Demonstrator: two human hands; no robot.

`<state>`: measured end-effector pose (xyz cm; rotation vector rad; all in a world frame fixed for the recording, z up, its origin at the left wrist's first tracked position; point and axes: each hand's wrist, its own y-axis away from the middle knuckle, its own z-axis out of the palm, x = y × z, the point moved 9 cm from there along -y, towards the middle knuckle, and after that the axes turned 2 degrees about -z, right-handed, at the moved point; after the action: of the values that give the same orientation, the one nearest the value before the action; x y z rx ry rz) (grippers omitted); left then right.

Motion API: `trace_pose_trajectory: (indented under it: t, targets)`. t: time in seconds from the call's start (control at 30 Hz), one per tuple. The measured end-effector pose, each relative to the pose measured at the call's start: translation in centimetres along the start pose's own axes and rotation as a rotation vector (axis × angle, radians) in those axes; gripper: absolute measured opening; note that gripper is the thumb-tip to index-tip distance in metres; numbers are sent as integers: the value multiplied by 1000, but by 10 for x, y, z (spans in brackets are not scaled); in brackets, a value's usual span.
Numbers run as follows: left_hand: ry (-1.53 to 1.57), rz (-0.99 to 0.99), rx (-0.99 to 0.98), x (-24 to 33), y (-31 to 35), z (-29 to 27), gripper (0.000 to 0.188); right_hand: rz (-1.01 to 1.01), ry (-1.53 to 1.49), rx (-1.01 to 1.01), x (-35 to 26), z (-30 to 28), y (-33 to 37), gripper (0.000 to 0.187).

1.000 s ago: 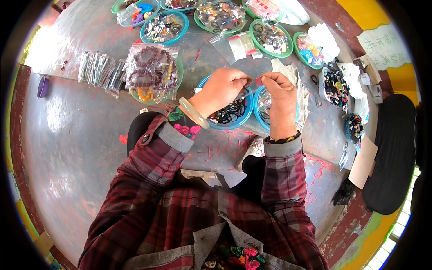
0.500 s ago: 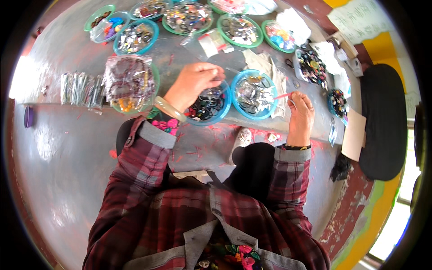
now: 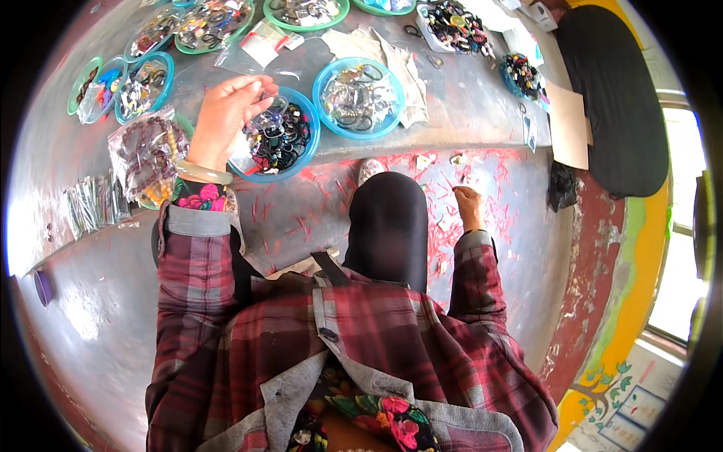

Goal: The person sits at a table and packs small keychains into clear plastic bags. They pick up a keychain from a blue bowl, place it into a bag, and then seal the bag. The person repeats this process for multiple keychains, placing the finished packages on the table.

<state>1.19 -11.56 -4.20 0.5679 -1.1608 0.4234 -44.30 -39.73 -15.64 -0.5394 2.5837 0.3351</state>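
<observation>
Fingers of left hand (image 3: pixel 230 113) pinch clear packet (image 3: pixel 265 120) over blue bowl (image 3: pixel 305 147), 11 o'clock, for easy dropping; right hand (image 3: pixel 468 205) curled shut at 2 o'clock, contents unclear.

The left hand (image 3: pixel 230 120) is covering part of the blue bowl (image 3: pixel 301 154) of dark rings, and whatever its fingers are pinching is blurring into the clutter beneath. The right hand (image 3: pixel 468 207) is showing only its back, so its fingertips and anything between them are staying hidden. The top edge is cutting off the green bowls (image 3: pixel 305 16). The pieces in the second blue bowl (image 3: pixel 360 98) are too small to tell apart.
</observation>
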Motion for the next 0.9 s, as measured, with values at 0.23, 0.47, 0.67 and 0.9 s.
trace_pose_trajectory:
  t: [0.23, 0.47, 0.67, 0.9]
  targets:
    - [20, -24, 20, -5, -1, 7, 25, 57, 201, -161, 71, 30, 16, 38]
    - [1, -34, 26, -6, 1, 4, 26, 112, 30, -204, 110, 30, 17, 30]
    - [4, -37, 1, -10, -4, 12, 26, 193, -24, -383, 154, 35, 23, 30]
    - [-16, -35, 3, -7, -2, 10, 25, 428, -86, -508, 183, 32, 33, 37]
